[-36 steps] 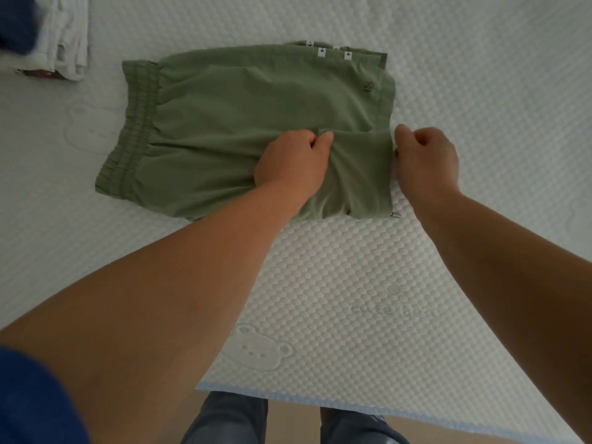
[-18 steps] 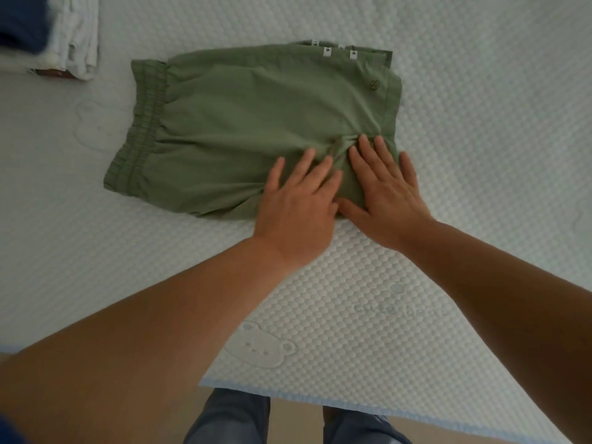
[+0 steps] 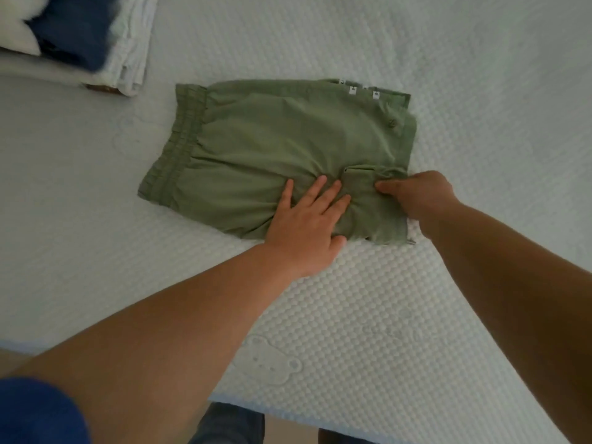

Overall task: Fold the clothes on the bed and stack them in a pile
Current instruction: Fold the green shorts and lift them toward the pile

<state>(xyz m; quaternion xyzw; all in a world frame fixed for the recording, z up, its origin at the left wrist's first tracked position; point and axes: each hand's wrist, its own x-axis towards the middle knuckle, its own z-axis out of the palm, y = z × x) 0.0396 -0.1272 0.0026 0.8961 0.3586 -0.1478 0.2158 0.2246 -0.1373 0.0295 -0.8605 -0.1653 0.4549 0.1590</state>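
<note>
Flat and spread, the fingers [image 3: 322,189] of the left hand [image 3: 304,229] press down on the near part of the green shorts [image 3: 282,149], palm on the fabric at its near edge. Just to the right, the right hand [image 3: 419,195] has its thumb and curled fingers pinching a bunched fold at the near right corner of the shorts. The shorts lie folded on the white quilted bed [image 3: 416,315], waistband to the left. Far left, well apart from them, sits a pile of folded clothes [image 3: 96,43], blue over white, blurred.
</note>
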